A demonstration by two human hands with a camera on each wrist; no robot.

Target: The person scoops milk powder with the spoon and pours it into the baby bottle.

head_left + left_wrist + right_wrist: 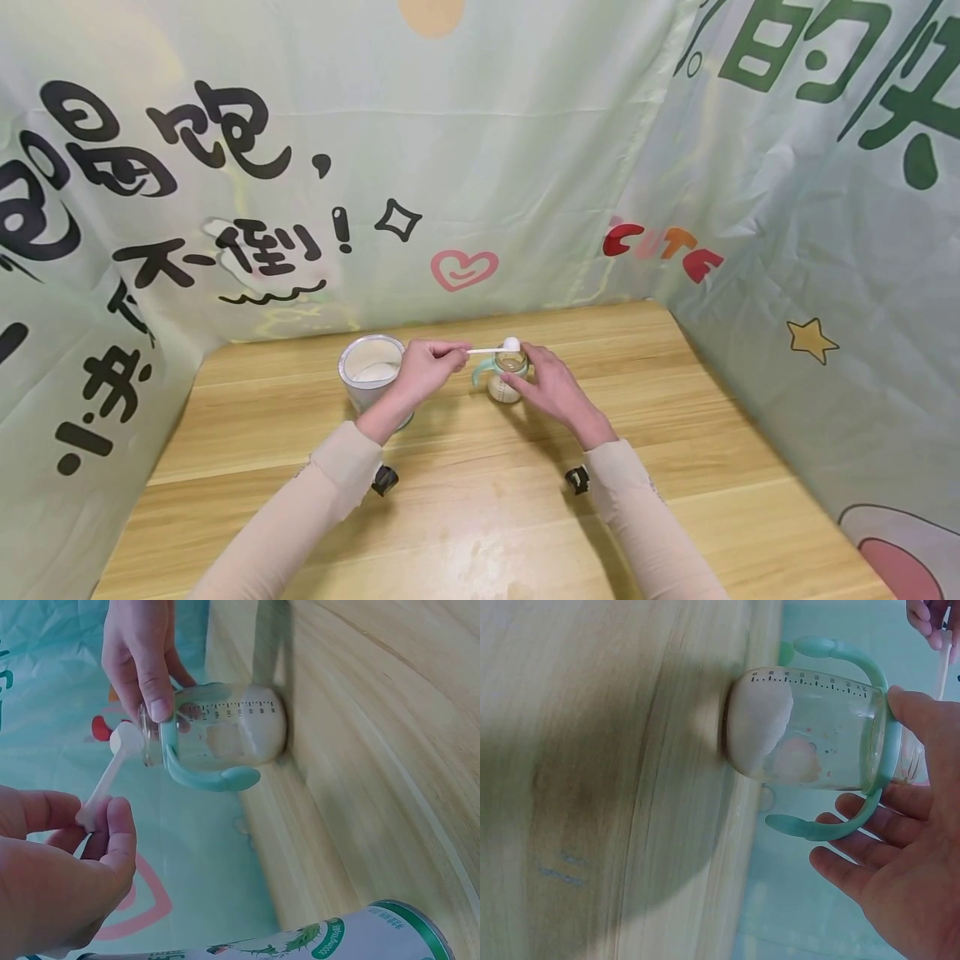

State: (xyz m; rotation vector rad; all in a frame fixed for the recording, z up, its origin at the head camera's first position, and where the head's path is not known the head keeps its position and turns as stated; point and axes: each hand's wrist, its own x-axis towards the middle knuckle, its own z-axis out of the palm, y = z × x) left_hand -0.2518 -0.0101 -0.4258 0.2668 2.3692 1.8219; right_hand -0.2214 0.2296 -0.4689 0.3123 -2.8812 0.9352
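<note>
My left hand [429, 371] pinches the handle end of a small white measuring scoop [109, 778]. In the head view the scoop's bowl, heaped with white powder, is right over the mouth of a clear baby bottle [505, 389]. This bottle stands upright on the table, with a mint-green collar and two curved handles [821, 649]. White powder covers its bottom, below the printed scale. My right hand [555, 387] grips the bottle near its neck, thumb on one side and fingers on the other. Just left of my left hand is an open can [358, 392] with white powder inside.
The wooden table [480, 508] meets a pale printed cloth [517, 183] at the back and on both sides. Black wrist devices [385, 480] show beneath the sleeves. The can stands partly behind my left forearm in the head view.
</note>
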